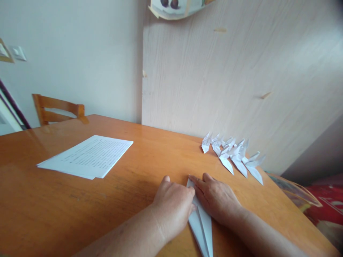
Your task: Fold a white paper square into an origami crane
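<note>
A long, narrow piece of folded white paper [201,225] lies on the wooden table, its tip pointing away from me and a crease running down its middle. My left hand [175,201] is curled closed at the paper's left edge, its fingertips on the sheet near the upper part. My right hand [215,196] lies over the paper's right edge, fingers stretched toward the tip and pressing it to the table. The near end of the paper reaches the bottom of the view.
A stack of printed sheets [91,157] lies on the table [128,200] at the left. Several folded white paper figures [235,155] stand at the back right near the wall panel. A wooden chair [60,106] is behind the table, and red items [325,203] are beyond its right edge.
</note>
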`<control>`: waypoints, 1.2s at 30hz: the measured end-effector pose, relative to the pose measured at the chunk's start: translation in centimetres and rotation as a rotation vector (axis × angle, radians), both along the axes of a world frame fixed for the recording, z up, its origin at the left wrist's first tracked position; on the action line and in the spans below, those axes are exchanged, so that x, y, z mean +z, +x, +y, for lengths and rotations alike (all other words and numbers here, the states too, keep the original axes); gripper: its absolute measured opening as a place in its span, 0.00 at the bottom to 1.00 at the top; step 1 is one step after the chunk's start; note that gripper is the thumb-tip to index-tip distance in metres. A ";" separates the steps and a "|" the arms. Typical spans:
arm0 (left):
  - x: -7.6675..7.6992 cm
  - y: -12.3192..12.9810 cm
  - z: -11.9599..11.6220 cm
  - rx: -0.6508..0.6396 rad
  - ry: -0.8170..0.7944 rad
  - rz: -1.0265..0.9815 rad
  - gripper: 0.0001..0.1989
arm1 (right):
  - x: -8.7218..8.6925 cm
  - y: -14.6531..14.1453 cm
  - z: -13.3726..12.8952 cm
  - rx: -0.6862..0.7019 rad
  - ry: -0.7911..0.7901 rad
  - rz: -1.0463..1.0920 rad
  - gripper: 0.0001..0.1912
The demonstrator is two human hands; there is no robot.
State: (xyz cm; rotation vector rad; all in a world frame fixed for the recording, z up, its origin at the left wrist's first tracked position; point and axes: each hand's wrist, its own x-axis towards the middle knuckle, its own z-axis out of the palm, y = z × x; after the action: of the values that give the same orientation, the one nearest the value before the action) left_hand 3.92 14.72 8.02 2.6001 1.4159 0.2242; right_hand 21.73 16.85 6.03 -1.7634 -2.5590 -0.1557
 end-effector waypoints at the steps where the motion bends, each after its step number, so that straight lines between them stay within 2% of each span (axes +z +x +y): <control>1: -0.1 0.0 0.0 0.000 0.007 -0.006 0.10 | 0.0 0.0 0.0 -0.007 -0.002 -0.003 0.22; 7: -0.4 -0.1 0.0 -0.009 0.052 -0.018 0.10 | -0.1 0.0 0.4 -0.045 -0.017 0.003 0.22; 12: -0.4 -0.2 0.1 -0.007 0.052 -0.008 0.10 | -0.6 0.6 0.8 -0.098 -0.022 0.112 0.23; 18: -0.5 -0.2 0.1 0.000 0.034 -0.014 0.10 | -0.9 1.8 0.3 0.023 -0.021 0.250 0.21; 23: -0.3 -0.2 0.1 0.001 0.024 -0.020 0.09 | -0.7 1.9 -0.1 0.087 -0.039 0.219 0.21; 30: -0.5 -0.2 0.2 -0.010 0.035 -0.029 0.09 | 0.0 0.8 0.3 -0.025 -0.077 0.117 0.22; 36: -0.7 -0.2 0.2 -0.008 0.055 -0.027 0.10 | -0.3 0.2 0.9 -0.079 -0.060 0.072 0.22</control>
State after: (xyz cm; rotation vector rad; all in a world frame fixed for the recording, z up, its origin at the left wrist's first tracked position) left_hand 3.73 14.92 7.36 2.6361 1.4092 0.2997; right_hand 21.95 17.75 5.77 -1.8552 -2.4714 -0.0168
